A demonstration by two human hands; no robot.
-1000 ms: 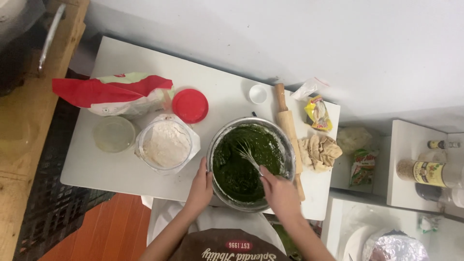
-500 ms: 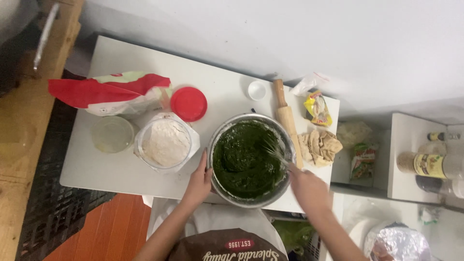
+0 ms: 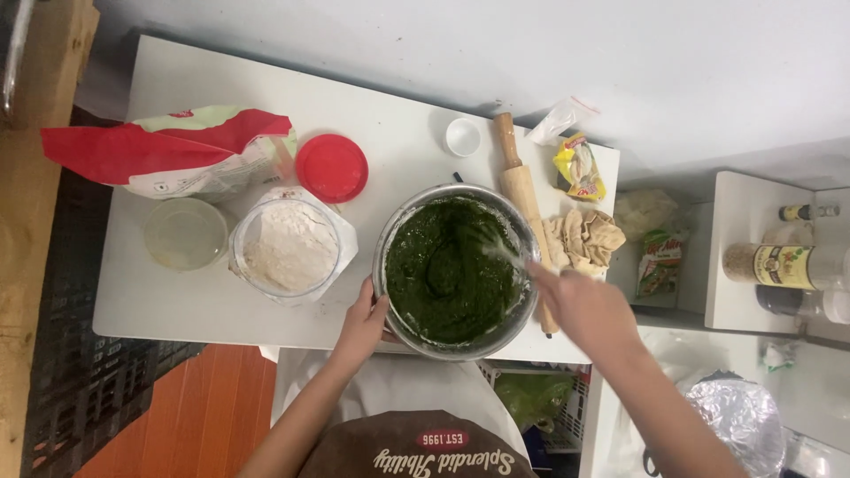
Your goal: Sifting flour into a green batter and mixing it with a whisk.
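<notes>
- Head view: metal bowl (image 3: 386,232) of dark green batter (image 3: 443,270) sits at the near edge of the white table (image 3: 204,301).
- Left hand (image 3: 365,323) clamped on the bowl's near-left rim, fingers curled round it.
- Right hand (image 3: 589,310) just beside the bowl's right rim, closed on a whisk (image 3: 498,252); the wires reach left into the batter.
- Rolling pin (image 3: 518,181) lies touching the bowl's right side.
- Flour tub (image 3: 290,246), red lid (image 3: 331,167) to the left.
</notes>
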